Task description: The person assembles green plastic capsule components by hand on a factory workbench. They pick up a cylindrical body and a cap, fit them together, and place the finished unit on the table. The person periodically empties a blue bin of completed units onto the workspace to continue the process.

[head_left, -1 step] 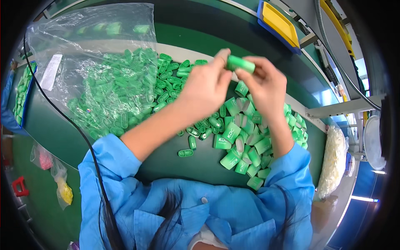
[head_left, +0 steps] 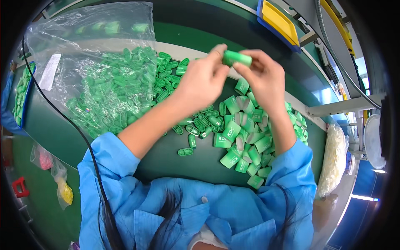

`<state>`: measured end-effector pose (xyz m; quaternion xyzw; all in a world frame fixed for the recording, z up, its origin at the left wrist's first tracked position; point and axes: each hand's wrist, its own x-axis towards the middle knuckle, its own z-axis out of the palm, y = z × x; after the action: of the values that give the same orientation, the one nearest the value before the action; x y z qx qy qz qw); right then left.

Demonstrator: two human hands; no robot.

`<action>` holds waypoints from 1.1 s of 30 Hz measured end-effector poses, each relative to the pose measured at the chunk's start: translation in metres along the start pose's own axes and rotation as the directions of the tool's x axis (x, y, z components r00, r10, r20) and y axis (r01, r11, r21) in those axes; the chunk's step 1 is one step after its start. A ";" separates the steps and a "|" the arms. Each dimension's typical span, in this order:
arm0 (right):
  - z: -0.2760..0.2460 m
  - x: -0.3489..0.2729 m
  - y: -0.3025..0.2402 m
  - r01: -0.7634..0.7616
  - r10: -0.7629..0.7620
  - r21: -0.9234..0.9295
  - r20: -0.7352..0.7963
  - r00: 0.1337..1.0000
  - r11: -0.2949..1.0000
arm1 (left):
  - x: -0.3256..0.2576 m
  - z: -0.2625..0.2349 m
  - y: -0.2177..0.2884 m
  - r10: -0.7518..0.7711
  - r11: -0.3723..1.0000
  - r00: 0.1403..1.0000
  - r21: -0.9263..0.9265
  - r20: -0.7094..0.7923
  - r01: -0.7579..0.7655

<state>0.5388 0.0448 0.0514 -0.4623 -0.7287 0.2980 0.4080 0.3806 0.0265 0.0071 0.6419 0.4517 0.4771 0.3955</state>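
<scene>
Above the work table (head_left: 200,160), both my hands are raised with a small green sleeve (head_left: 239,58) between them. The fingers of my right hand (head_left: 264,79) are closed round the sleeve's right part. My left hand (head_left: 200,79) pinches at its left end; motion blur hides whether a smaller part sits there. Below my right hand lies a heap of printed light-green sleeves (head_left: 246,141), several showing open ends. Under my left forearm, glossy green oval plastic parts (head_left: 202,121) are spread out, one lone plastic part (head_left: 185,152) nearest me.
A clear plastic bag (head_left: 112,83) full of green parts covers the table's left side. A black cable (head_left: 68,121) crosses in front of it. Stacked yellow and blue trays (head_left: 279,23) stand far right. A bag of pale pieces (head_left: 333,162) is at the right edge.
Both hands and the green sleeve have shifted slightly up and to the left. The heaps on the table look the same.
</scene>
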 end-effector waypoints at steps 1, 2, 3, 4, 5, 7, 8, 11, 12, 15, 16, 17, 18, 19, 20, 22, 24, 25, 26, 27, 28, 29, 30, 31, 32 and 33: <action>0.003 0.010 0.011 0.107 -0.106 -0.076 0.025 0.994 0.991 | 0.006 -0.001 -0.007 -0.019 0.978 1.000 -0.208 -0.018 0.014; 0.004 0.019 0.015 0.206 -0.196 -0.310 0.063 0.979 0.928 | 0.007 -0.008 -0.010 -0.102 0.981 0.994 -0.160 0.042 0.107; 0.007 0.030 0.022 0.168 -0.122 -0.396 0.138 0.983 0.903 | 0.008 -0.011 -0.025 -0.089 0.996 0.995 0.012 -0.036 0.089; 0.006 0.041 0.029 0.128 -0.039 -0.488 0.189 0.981 0.864 | 0.011 -0.011 -0.032 -0.052 0.980 0.994 0.186 -0.095 0.069; 0.006 0.052 0.039 -0.089 0.177 -0.393 0.193 0.965 0.915 | 0.013 -0.013 -0.035 0.039 0.955 0.991 0.296 -0.124 0.000; 0.008 0.077 0.069 -0.363 0.419 -0.266 0.199 0.886 0.893 | 0.021 -0.019 -0.028 0.237 0.846 0.959 0.518 -0.153 -0.126; 0.012 0.089 0.089 -0.416 0.463 -0.246 0.183 0.867 0.876 | 0.025 -0.019 -0.023 0.156 0.815 0.986 0.573 -0.065 -0.091; 0.020 0.100 0.124 -0.442 0.456 -0.130 0.102 0.884 0.887 | 0.041 -0.006 -0.008 -0.144 0.720 0.986 0.693 0.080 0.048; 0.022 0.100 0.122 -0.426 0.431 -0.085 0.071 0.899 0.901 | 0.042 -0.002 -0.012 -0.087 0.673 0.993 0.739 0.079 0.000; -0.003 0.091 0.103 -0.247 0.308 -0.388 0.102 0.946 0.888 | 0.045 0.011 -0.034 0.092 0.537 0.989 0.831 0.113 -0.145; -0.014 0.083 0.092 -0.152 0.263 -0.524 0.143 0.954 0.838 | 0.044 0.013 -0.036 0.117 0.514 0.982 0.838 0.145 -0.185; -0.027 0.072 0.091 -0.038 0.222 -0.581 0.248 0.943 0.813 | 0.043 0.014 -0.038 0.143 0.490 0.974 0.842 0.178 -0.226; -0.034 0.053 0.081 0.021 0.192 -0.646 0.257 0.947 0.763 | 0.043 0.017 -0.038 0.174 0.464 0.961 0.843 0.214 -0.272; -0.034 0.033 0.071 0.102 0.149 -0.692 0.294 0.944 0.715 | 0.039 0.017 -0.040 0.171 0.472 0.970 0.849 0.175 -0.237; -0.036 0.018 0.064 0.170 0.117 -0.738 0.320 0.940 0.653 | 0.035 0.019 -0.040 0.174 0.486 0.974 0.847 0.148 -0.216; -0.035 0.003 0.070 0.219 0.025 -0.678 0.331 0.943 0.701 | 0.028 0.022 -0.028 0.158 0.586 0.980 0.787 0.121 -0.192; -0.035 -0.004 0.065 0.163 0.063 -0.629 0.321 0.945 0.760 | 0.018 0.017 -0.008 0.118 0.751 0.987 0.641 0.106 -0.158; -0.034 -0.003 0.054 0.080 0.145 -0.602 0.317 0.937 0.795 | 0.017 0.013 -0.003 -0.009 0.850 0.992 0.523 0.122 -0.057; -0.032 -0.003 0.044 -0.004 0.226 -0.572 0.317 0.921 0.820 | 0.015 0.007 0.001 -0.133 0.916 0.979 0.397 0.155 0.061; -0.032 -0.003 0.035 -0.103 0.227 -0.403 0.272 0.935 0.909 | 0.013 0.002 0.003 -0.244 0.947 0.948 0.263 0.205 0.186; -0.031 -0.002 0.028 -0.189 0.236 -0.213 0.228 0.944 0.959 | 0.012 -0.001 -0.001 -0.276 0.961 0.933 0.073 0.233 0.266; -0.028 -0.002 0.023 -0.257 0.254 -0.009 0.188 0.949 0.966 | 0.011 -0.004 -0.008 -0.301 0.933 0.916 -0.117 0.266 0.341; -0.024 -0.004 0.020 -0.268 0.249 0.085 0.189 0.950 0.960 | 0.010 -0.004 -0.016 -0.319 0.860 0.896 -0.302 0.308 0.411; -0.020 -0.005 0.019 -0.278 0.244 0.178 0.190 0.951 0.944 | 0.009 -0.006 -0.021 -0.309 0.770 0.885 -0.455 0.347 0.447; -0.017 -0.006 0.018 -0.285 0.239 0.269 0.189 0.952 0.920 | 0.009 -0.006 -0.025 -0.292 0.746 0.895 -0.504 0.338 0.434; -0.014 -0.007 0.020 -0.330 0.262 0.339 0.230 0.937 0.881 | 0.007 -0.007 -0.028 -0.280 0.717 0.903 -0.555 0.326 0.422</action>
<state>0.5613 0.0473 0.0401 -0.4542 -0.6127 0.5296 0.3713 0.3687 0.0413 -0.0161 0.4285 0.3399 0.4394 0.7126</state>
